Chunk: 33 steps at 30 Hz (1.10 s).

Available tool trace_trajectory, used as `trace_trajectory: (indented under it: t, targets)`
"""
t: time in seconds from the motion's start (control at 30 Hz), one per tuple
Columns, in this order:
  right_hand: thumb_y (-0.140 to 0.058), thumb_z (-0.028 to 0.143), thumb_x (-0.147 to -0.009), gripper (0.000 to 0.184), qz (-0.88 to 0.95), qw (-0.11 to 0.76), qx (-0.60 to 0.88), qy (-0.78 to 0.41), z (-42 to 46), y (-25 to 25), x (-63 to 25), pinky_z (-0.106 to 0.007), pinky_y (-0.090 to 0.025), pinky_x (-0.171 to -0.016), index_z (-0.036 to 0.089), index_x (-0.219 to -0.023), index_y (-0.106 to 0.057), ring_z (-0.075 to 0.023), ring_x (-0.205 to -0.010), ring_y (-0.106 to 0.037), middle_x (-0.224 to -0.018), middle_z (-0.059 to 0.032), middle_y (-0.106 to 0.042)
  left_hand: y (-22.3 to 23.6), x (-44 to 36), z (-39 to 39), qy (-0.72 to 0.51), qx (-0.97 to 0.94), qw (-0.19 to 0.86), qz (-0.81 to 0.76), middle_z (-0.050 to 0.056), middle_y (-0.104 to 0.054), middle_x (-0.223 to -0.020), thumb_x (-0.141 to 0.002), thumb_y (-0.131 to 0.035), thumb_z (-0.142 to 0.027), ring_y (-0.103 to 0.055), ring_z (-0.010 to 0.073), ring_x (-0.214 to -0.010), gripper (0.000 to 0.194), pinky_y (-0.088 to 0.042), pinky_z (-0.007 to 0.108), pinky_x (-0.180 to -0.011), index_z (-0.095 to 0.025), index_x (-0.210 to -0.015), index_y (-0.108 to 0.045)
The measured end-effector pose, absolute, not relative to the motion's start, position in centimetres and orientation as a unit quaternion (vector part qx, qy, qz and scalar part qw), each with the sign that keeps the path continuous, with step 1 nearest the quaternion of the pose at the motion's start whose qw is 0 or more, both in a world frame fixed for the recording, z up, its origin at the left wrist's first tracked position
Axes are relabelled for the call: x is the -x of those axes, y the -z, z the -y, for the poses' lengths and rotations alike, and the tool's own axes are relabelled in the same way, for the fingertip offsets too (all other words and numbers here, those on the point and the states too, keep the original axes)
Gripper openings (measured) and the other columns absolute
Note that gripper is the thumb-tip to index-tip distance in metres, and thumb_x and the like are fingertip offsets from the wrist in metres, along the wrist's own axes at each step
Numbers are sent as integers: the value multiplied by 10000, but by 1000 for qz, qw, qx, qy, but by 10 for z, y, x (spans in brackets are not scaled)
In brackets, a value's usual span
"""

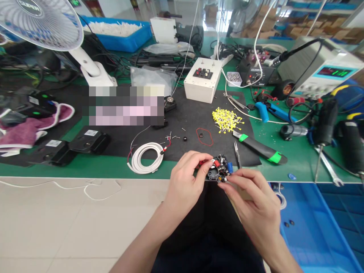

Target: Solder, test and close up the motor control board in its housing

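Head view: two hands hold a small black assembly [214, 175] at the table's near edge, lower centre.
The left hand [186, 174] pinches its left side; the right hand [253, 195] grips narrowly at its lower right, and both partly cover it. A blue bin [125, 43] of white pieces sits upper left, a small white tray [234, 85] of metallic bits upper right; a blue crate [318, 231], lower right, holds dark round pieces [286, 224]. "SUPER" marks the fan [42, 28], upper left; the power supply [304, 66] digits blur. Tweezers [237, 151] lie just behind the assembly, yellow-tipped pins [226, 119] beyond.
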State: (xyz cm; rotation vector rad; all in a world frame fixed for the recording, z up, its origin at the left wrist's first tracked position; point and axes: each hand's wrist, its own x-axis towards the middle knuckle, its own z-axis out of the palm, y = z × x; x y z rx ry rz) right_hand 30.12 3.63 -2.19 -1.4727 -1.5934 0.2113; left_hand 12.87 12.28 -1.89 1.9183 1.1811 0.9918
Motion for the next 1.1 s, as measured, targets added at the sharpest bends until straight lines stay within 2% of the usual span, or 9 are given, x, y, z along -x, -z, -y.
trace_trajectory:
  t: [0.27,0.5,0.63,0.77,0.87,1.03,1.1]
  targets:
    - [-838,168,-930,158,623,474,622,-27,-35,25,-291,-300,-535,-817,224,-1054,-758,-156,-955,-619,-1093,-44,-603,17,-133,-133,-379,-762,320,-416,-11,-751,-1046,-1028,-662,-179,-692,162,-1024,76,-505,286,-946,-235,-1035,-715]
    - [-838,159,-920,143,614,482,624,-40,-41,26,-284,-330,-545,-865,221,-1025,-764,-184,-1060,-611,-1187,-65,-570,22,-133,-135,-355,-741,356,-445,22,-705,-1209,-1072,-581,-232,-684,162,-1088,171,-528,292,-986,-245,-1217,-670]
    - [-840,160,-919,146,605,485,630,-34,-43,22,-281,-327,-542,-853,220,-1021,-755,-178,-1020,-621,-1133,-56,-588,26,-127,-133,-337,-721,408,-447,56,-717,-1266,-1080,-566,-295,-705,188,-1105,324,-559,352,-1026,-257,-1402,-573]
    - [-831,179,-932,115,604,486,631,-15,-45,18,-279,-305,-536,-824,217,-1000,-746,-165,-979,-614,-1081,-48,-587,26,-120,-130,-328,-715,453,-419,77,-686,-1347,-1018,-614,-208,-692,192,-1163,511,-563,359,-1046,-262,-1503,-459]
    - [-836,180,-929,126,608,485,629,-7,-46,17,-280,-289,-540,-823,211,-1006,-741,-159,-974,-612,-1074,-49,-586,23,-117,-127,-306,-743,438,-402,77,-663,-1385,-919,-678,-153,-675,197,-1202,667,-542,355,-1081,-255,-1526,-421]
    - [-825,175,-933,122,615,477,628,11,-44,19,-285,-288,-548,-800,215,-1008,-738,-162,-953,-615,-1066,-52,-582,23,-119,-126,-281,-779,397,-396,98,-611,-1453,-871,-768,-269,-631,239,-1289,809,-488,401,-1158,-228,-1572,-366]
    - [-821,171,-932,140,623,466,628,7,-45,20,-287,-301,-551,-779,216,-1030,-733,-173,-945,-624,-1071,-58,-586,26,-121,-126,-284,-782,387,-398,94,-616,-1443,-849,-788,-245,-632,238,-1279,833,-489,402,-1153,-228,-1569,-369]
